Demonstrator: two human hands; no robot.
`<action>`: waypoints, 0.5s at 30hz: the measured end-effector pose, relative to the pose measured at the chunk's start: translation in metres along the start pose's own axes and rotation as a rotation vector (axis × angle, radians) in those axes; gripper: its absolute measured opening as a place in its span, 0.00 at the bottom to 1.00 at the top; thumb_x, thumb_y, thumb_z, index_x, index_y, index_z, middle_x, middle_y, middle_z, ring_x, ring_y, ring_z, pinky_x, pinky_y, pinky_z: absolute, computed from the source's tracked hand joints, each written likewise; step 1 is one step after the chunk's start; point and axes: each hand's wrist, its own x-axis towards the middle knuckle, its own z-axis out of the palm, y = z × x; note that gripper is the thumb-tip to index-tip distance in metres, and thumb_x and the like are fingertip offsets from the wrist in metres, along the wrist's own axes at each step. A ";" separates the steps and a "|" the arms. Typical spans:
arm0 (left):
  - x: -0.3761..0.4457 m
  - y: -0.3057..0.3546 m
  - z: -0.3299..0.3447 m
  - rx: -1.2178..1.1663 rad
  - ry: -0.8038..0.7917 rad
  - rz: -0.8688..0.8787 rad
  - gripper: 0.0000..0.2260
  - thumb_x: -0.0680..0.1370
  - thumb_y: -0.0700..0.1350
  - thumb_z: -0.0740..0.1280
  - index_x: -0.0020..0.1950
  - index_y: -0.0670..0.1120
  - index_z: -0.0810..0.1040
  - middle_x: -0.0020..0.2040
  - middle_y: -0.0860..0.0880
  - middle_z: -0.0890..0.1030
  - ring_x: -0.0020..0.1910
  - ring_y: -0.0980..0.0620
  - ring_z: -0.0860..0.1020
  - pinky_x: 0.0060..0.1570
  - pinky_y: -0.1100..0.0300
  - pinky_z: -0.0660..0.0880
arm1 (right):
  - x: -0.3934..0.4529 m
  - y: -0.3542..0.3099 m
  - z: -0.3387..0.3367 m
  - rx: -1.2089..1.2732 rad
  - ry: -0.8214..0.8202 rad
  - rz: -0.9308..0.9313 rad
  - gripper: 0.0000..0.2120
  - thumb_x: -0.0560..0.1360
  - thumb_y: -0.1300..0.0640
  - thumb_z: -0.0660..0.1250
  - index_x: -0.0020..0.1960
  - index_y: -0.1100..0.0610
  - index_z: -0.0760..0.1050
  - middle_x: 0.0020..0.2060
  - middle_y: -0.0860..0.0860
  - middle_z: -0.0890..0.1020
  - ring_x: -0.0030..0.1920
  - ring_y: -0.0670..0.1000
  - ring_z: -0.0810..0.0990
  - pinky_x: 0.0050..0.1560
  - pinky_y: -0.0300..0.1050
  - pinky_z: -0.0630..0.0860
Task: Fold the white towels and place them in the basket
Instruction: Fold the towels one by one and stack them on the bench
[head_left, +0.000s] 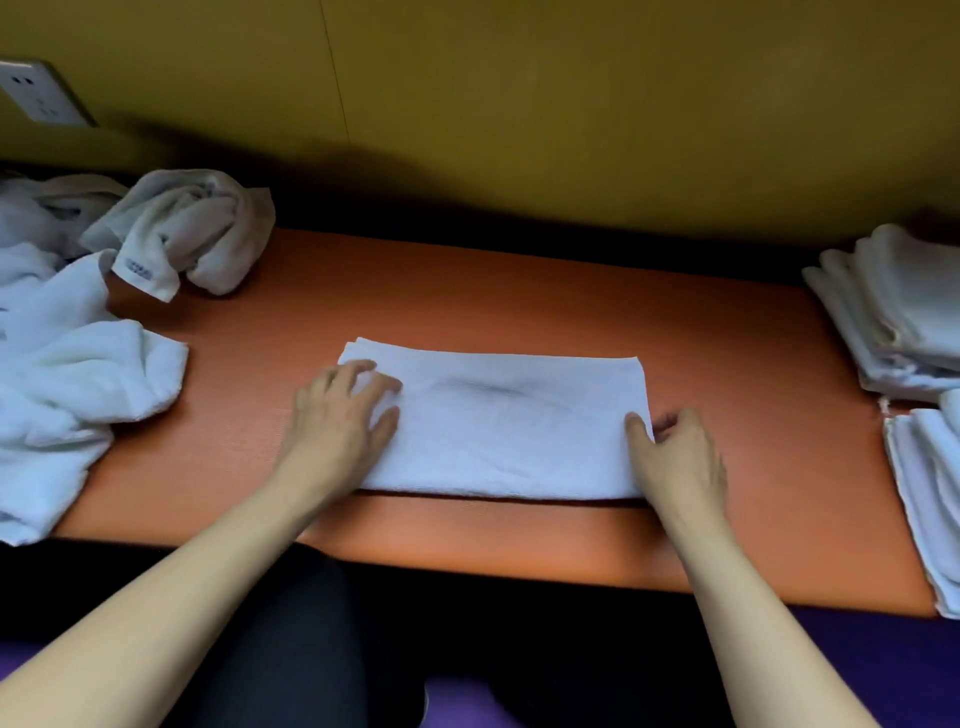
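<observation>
A white towel (501, 426), folded into a long rectangle, lies flat in the middle of the orange table (519, 291). My left hand (340, 415) rests flat on its left end with fingers spread. At the towel's right edge, my right hand (675, 457) pinches the cloth, thumb on top and fingers tucked beside and under the edge. No basket is in view.
Crumpled white towels (78, 332) are heaped at the table's left end, one bunched at the back (197, 234). Stacks of folded white towels (893, 312) lie at the right edge, with another stack (930, 493) nearer me. A yellow wall rises behind the table.
</observation>
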 end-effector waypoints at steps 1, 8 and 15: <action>-0.008 0.001 0.001 0.028 -0.101 -0.009 0.26 0.76 0.62 0.52 0.69 0.56 0.75 0.73 0.46 0.71 0.70 0.39 0.68 0.65 0.43 0.66 | -0.009 0.003 -0.003 -0.029 -0.022 0.020 0.17 0.77 0.41 0.65 0.51 0.55 0.72 0.46 0.54 0.79 0.46 0.58 0.73 0.45 0.49 0.67; -0.022 0.001 -0.001 0.027 -0.218 -0.033 0.33 0.75 0.66 0.43 0.80 0.60 0.60 0.82 0.51 0.56 0.81 0.44 0.52 0.76 0.47 0.54 | -0.012 -0.007 -0.017 0.296 -0.226 0.338 0.15 0.72 0.49 0.75 0.40 0.57 0.73 0.37 0.55 0.77 0.34 0.55 0.72 0.31 0.45 0.64; -0.029 -0.004 -0.003 -0.126 -0.140 -0.131 0.27 0.81 0.59 0.58 0.79 0.54 0.63 0.81 0.48 0.58 0.78 0.43 0.58 0.76 0.49 0.58 | -0.023 -0.047 -0.012 0.751 -0.271 0.347 0.08 0.74 0.60 0.71 0.40 0.59 0.74 0.34 0.55 0.74 0.29 0.53 0.67 0.31 0.45 0.63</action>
